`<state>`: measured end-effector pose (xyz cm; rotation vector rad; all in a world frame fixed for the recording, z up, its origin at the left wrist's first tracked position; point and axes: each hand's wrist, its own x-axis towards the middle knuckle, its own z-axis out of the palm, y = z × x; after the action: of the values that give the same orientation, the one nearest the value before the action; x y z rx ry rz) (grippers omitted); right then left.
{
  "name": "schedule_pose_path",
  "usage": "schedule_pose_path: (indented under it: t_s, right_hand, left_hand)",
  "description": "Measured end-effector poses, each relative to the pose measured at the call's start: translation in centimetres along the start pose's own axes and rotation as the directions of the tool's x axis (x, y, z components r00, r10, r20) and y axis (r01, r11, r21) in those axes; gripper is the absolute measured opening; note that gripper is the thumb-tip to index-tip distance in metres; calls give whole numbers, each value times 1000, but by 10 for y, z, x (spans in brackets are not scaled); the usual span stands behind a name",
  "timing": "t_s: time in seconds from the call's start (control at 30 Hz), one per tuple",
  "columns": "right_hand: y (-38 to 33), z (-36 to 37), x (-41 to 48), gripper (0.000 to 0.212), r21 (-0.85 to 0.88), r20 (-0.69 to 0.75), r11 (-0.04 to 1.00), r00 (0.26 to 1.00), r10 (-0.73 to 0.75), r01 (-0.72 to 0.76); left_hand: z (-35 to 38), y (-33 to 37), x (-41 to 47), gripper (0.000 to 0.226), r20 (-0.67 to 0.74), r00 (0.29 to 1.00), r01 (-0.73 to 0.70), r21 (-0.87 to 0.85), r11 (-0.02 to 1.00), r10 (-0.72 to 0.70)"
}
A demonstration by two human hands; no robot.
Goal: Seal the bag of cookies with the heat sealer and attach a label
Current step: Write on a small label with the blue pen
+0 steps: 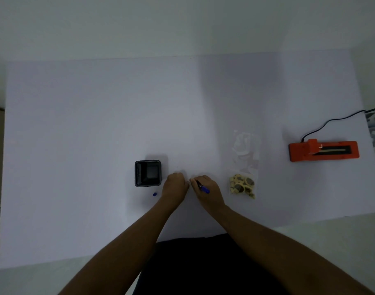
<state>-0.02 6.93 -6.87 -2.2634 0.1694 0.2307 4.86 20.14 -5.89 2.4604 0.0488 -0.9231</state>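
1. The left hand (175,184) rests knuckles-up on the white desk (97,124), fingers curled down; whether it pins anything beneath them cannot be told.
2. The right hand (204,189) sits just beside it at 3 o'clock, closed around a blue pen (203,187), tip pointing toward the left hand.
3. Something small and pale shows between the two hands, too small to identify.
4. The clear bag of cookies (243,167) lies flat at 3 o'clock from the right hand, cookies bunched at its near end.
5. The orange heat sealer (324,150) sits well apart at 2 o'clock, its black cord (331,122) trailing off.
6. A black square tray (148,173) stands at 9 o'clock from the left hand, with a blue cap (154,194) near it at 6 o'clock.
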Motion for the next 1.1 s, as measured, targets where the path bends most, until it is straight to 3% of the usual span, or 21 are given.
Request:
schedule_pose_path:
  t_s: [0.37,1.1]
  right_hand:
    - [2,9,1,17,-31,62,999,998,-23,25]
    - [2,5,-2,27,-34,48,999,999,10,-8]
  left_hand:
    - [2,-2,2,8,31,1000,-1,35,999,-1]
    - [2,0,2,20,26,999,38,-20,999,-37]
